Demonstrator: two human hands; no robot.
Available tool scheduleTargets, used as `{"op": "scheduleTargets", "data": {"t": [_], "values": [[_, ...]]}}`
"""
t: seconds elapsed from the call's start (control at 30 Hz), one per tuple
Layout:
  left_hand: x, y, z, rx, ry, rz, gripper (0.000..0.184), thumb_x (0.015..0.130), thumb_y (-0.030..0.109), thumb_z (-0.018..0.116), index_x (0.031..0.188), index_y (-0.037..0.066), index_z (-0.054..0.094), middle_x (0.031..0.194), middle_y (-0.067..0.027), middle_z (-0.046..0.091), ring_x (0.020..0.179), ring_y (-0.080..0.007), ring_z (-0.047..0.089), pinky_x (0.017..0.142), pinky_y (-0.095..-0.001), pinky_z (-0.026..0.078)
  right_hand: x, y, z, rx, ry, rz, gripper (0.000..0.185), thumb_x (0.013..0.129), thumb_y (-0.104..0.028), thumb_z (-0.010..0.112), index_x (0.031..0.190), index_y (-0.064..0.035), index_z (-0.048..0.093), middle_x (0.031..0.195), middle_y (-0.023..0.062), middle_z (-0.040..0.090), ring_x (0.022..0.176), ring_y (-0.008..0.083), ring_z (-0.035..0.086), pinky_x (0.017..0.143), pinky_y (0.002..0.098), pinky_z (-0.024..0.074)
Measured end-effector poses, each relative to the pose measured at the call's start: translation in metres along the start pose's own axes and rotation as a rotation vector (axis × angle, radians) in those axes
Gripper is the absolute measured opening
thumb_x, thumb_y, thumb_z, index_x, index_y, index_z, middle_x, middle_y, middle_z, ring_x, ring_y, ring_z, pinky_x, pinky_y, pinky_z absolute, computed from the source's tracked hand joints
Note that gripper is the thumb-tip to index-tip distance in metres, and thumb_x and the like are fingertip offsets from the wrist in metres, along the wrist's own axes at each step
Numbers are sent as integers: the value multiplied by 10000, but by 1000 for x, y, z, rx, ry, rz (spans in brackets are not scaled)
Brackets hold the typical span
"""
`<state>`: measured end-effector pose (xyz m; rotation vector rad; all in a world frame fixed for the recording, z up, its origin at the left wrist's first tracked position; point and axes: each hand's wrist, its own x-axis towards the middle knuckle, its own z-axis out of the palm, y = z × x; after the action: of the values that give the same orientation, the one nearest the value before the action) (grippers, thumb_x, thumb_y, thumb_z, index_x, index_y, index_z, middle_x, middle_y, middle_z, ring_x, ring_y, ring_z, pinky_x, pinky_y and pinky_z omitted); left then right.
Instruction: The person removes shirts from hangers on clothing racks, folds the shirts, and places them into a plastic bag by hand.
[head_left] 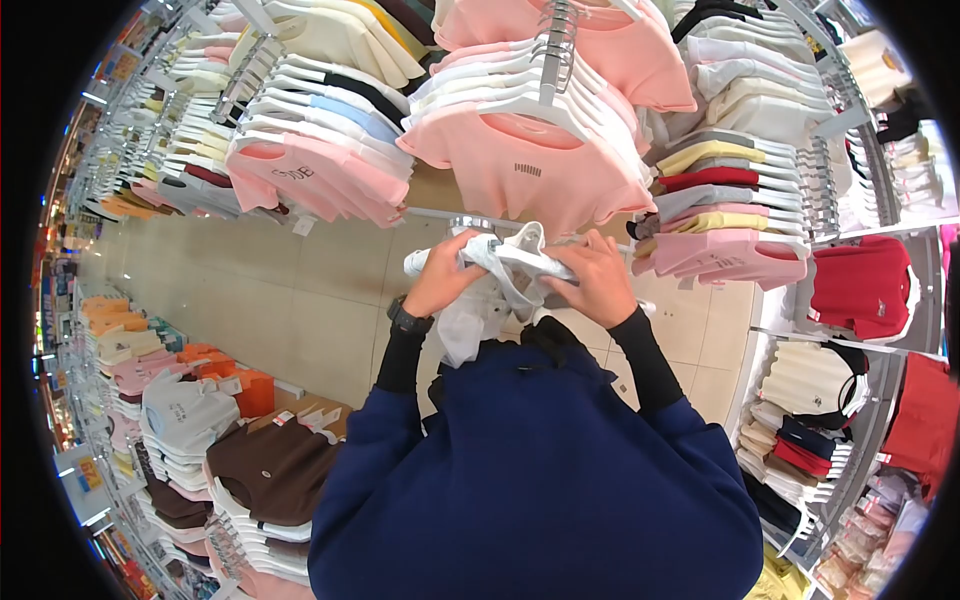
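Observation:
In front of my chest, both hands grip a white garment (pixel 467 328) that seems to be on a white hanger. My left hand (pixel 445 277) is closed around its left shoulder, thumb on top; a black watch is on that wrist. Fingers of my right hand (pixel 597 277) pinch the cloth near the right side of the neckline. A pale loop of fabric, probably the collar, stands up between the hands. The lower part of the garment hangs down and is partly hidden by my body. Just beyond my hands hangs a pink T-shirt (pixel 527 170) with small dark lettering.
Racks of shirts on hangers stand ahead, with pink printed shirts (pixel 300 175) to the left and a folded-looking row of coloured shirts (pixel 715 215) to the right. Brown shirts (pixel 275 470) hang at lower left. A red shirt (pixel 862 288) hangs at right. Tiled floor (pixel 300 290) lies between.

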<state>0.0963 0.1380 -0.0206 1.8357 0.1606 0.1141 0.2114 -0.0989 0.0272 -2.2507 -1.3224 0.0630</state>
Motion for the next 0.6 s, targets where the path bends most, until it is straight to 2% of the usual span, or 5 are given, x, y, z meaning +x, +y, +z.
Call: {"op": "scheduleTargets", "data": {"t": [0.1, 0.17, 0.3, 0.43, 0.6], "values": [[14, 5, -5, -67, -12, 0, 314, 844, 58, 686, 1139, -12, 605, 1028, -77, 667, 949, -139, 596, 874, -298, 461, -2, 13, 9, 37, 172, -1, 313, 788, -212, 753, 1068, -96, 675, 940, 62, 702, 896, 283, 631, 759, 376, 482], [21, 7, -9, -81, 27, -7, 292, 855, 70, 684, 1125, -12, 609, 1027, -67, 666, 948, -126, 588, 866, -293, 461, -4, 16, 4, 50, 230, 104, 282, 812, -212, 740, 1050, -81, 665, 941, 82, 696, 863, 304, 648, 727, 378, 495], [24, -6, -34, 34, 180, -40, 308, 846, 124, 719, 1109, -5, 623, 1002, -56, 671, 929, -125, 595, 847, -283, 464, -10, 34, -17, 18, 324, 195, 264, 843, -251, 715, 1037, -82, 654, 926, 101, 692, 813, 310, 669, 676, 373, 520], [32, -9, -44, 71, 262, 15, 318, 848, 152, 732, 1121, 18, 639, 1000, -48, 680, 932, -127, 606, 844, -283, 469, -9, 51, -25, 27, 336, 229, 263, 858, -268, 707, 1039, -84, 652, 911, 105, 692, 788, 319, 666, 668, 386, 515], [55, 6, -52, 165, 253, 75, 304, 861, 180, 717, 1115, 27, 647, 1027, -78, 693, 946, -175, 637, 838, -298, 478, 14, 66, -25, 77, 373, 157, 286, 873, -272, 695, 1074, -74, 649, 940, 135, 691, 861, 341, 656, 731, 389, 508]]}}
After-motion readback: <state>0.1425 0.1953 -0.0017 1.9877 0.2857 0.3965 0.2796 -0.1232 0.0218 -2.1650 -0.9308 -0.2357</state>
